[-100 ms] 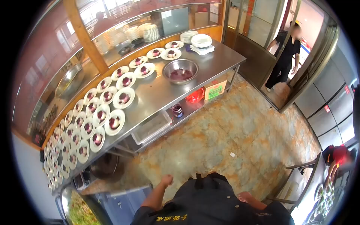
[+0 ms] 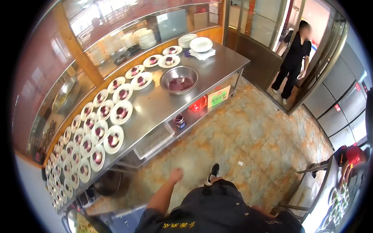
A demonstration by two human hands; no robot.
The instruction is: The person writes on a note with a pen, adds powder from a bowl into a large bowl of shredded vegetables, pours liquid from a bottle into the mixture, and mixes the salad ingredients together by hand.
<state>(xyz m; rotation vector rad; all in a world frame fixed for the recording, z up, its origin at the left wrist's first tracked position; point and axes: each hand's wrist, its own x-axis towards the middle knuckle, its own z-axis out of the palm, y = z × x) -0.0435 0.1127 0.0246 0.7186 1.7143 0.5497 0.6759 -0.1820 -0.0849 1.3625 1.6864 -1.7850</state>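
Safe Passage Alongside Plated Food

Hand status: the left hand [image 2: 177,174] hangs over the floor [image 2: 233,132], blurred, with fingers apparently curled in and no object visible in it. It touches neither the table [image 2: 143,105] nor the plates. The right hand [image 2: 259,210] is mostly hidden beside the dark uniform [image 2: 213,206]; its grip and contents cannot be determined.

Item location: white plates [image 2: 120,134] stand close together in rows along the table, each bearing a pale portion with a dark red topping [image 2: 112,140]. A metal bowl [image 2: 171,73] with dark red contents stands nearer the front edge. Beyond it is a plate stack [image 2: 201,44] on white cloths [image 2: 203,55].

Procedure:
1. Keep the left elbow and sleeve inboard of the table edge; front-row plates sit close to it.
2. Place each step flat. A pale scrap [image 2: 240,163] lies on the floor.
3. Allow for the person in the doorway [image 2: 297,58].
4. When handling a plate, support it from beneath, level, fingers outside the rim.

Caution: tilting may shift the topping; contact with one plate may disturb adjacent plates.
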